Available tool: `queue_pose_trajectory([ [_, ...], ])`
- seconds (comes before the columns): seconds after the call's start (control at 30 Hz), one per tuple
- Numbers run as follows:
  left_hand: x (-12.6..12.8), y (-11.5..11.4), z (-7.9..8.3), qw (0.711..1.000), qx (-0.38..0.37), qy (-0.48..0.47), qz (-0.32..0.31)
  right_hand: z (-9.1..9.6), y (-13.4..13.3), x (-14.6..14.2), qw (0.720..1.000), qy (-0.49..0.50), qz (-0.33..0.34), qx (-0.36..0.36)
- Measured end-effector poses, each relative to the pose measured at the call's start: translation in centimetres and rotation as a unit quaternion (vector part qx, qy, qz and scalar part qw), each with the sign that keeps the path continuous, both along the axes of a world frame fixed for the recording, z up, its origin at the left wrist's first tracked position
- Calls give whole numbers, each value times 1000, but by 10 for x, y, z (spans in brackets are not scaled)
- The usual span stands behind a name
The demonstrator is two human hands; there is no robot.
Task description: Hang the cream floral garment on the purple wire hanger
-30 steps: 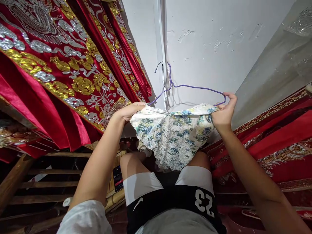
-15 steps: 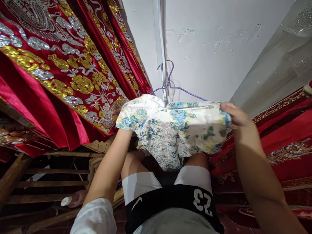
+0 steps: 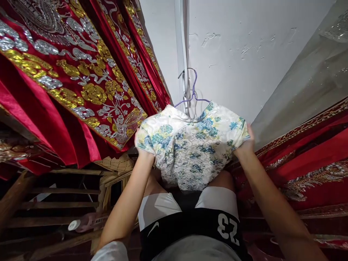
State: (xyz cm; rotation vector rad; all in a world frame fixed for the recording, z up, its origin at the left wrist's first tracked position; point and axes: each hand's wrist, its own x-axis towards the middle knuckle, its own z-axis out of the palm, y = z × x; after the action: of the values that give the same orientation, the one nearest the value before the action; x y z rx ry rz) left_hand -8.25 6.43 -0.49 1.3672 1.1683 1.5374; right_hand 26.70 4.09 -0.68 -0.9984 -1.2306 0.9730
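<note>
A short-sleeved white blouse (image 3: 190,152) with blue, green and yellow flowers is spread out in front of me, its collar upward. It hangs on a purple hanger (image 3: 193,92), whose hook is on a pale upright strip against the wall. My left hand (image 3: 136,137) is at the left sleeve's outer edge, mostly hidden behind the cloth. My right hand (image 3: 248,139) holds the right sleeve at its outer end, with part of the hand showing and the fingertips covered. Both shoulders of the blouse lie fairly level, with the sleeves drawn out sideways.
Red cloth with gold and silver sequin embroidery (image 3: 94,92) hangs at left. More red beaded fabric (image 3: 312,163) is at right, below a sheer pale covering (image 3: 299,90). A wooden slatted rack (image 3: 62,204) and a bottle with a white cap (image 3: 81,223) are at lower left.
My right hand has moved slightly down and left, and the right shoulder, folded over before, now lies open. My left hand's edge now shows beside the left sleeve.
</note>
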Motion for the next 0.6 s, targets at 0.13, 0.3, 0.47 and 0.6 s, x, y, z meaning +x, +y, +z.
queue_pose_trajectory([
  [0.13, -7, 5, 39, 976, 95, -191, 48, 31, -1, 2, 982, 141, -123, 34],
  [0.3, -10, 32, 94, 984, 176, 13, 31, 80, -17, -5, 967, 184, -156, 87],
  [0.47, 8, 12, 74, 877, 248, 408, 44, 50, -83, -30, 972, 108, -178, 109],
  [0.6, 32, -2, 28, 887, 167, 431, 18, 23, -134, -66, 993, -36, 19, 108],
])
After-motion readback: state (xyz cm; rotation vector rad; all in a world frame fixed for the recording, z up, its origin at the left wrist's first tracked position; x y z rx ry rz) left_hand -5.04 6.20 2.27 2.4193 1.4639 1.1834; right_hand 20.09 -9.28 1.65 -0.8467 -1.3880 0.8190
